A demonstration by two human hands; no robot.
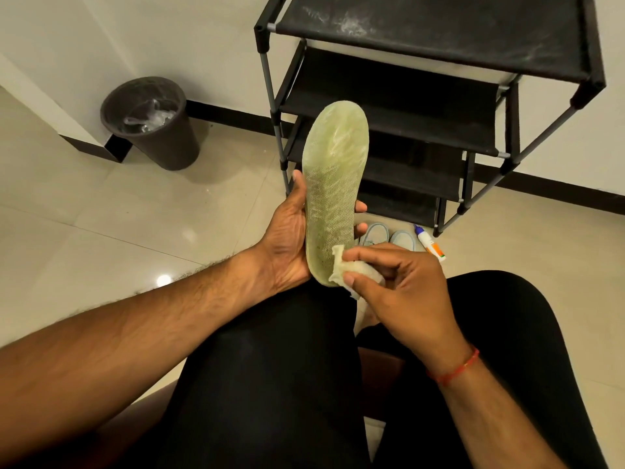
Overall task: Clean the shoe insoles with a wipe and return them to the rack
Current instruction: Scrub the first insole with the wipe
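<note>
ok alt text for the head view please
A seated person's left hand holds a green mesh insole upright while the right hand presses a white wipe on its lower end; a black shoe rack and bin stand behind.

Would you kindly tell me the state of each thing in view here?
Pale green mesh insole: held in left hand.
Crumpled white wipe: pinched by right hand, against insole's near end.
Black fabric shoe rack: standing, top shelf dusty.
Dark brown bin: open, holds clear plastic.
White blue-capped bottle: lying on floor.

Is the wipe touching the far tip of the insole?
No, the right hand holds the wipe against the near end of the insole, which the left hand grips.
</note>
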